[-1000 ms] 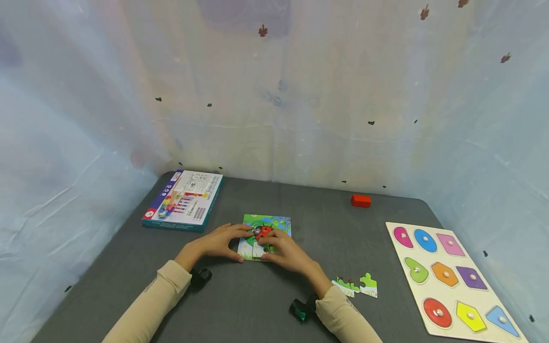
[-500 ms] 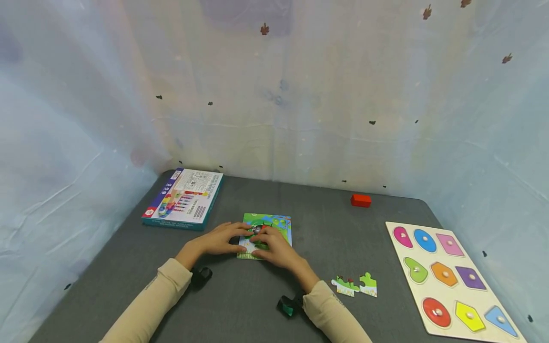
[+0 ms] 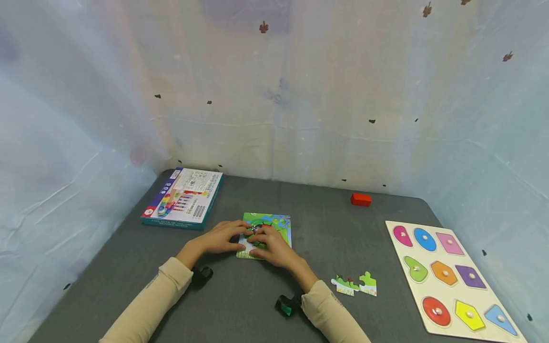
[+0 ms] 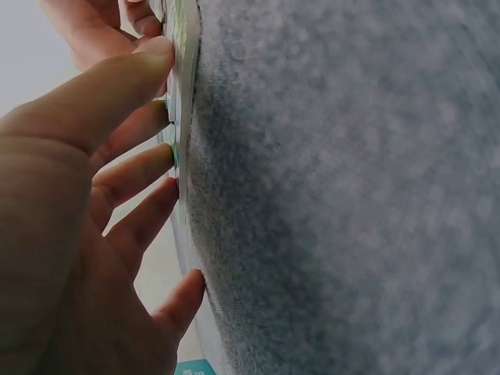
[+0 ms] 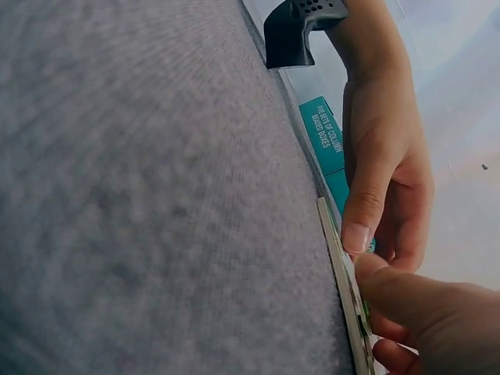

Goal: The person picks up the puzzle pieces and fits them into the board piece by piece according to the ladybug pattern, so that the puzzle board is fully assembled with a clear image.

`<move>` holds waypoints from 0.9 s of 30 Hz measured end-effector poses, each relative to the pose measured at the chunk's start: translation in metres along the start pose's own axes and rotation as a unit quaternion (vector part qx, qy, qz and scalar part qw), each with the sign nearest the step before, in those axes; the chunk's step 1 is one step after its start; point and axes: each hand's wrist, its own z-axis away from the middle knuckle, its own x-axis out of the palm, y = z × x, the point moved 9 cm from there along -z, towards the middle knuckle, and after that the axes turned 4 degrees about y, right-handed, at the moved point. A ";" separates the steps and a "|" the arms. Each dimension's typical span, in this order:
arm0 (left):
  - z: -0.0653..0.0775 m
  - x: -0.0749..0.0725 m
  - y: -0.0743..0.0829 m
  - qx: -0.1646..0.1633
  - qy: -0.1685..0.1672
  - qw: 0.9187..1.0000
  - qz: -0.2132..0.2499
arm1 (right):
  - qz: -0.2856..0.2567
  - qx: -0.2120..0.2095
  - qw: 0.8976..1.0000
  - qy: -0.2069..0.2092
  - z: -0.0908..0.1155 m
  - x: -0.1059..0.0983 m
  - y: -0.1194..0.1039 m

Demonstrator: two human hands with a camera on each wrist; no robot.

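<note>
Puzzle (image 3: 279, 221) is lying under left hand (image 3: 220, 237) and right hand (image 3: 276, 247), both resting with fingers apart, clamping nothing. Bracing its edge while pressing down evenly is likely working best.

Puzzle (image 3: 279, 223): squarish, lying flat, partly covered where my left hand (image 3: 220, 237) and my right hand (image 3: 274, 247) touch it
Colours: green and blue, with a little red showing
Loose pieces (image 3: 344, 287): green and white, flat, right of it and nearer me
</note>
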 end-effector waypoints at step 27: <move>-0.001 0.001 -0.002 0.013 0.016 1.000 -0.018 | 0.003 0.025 1.000 -0.003 0.003 0.001 -0.001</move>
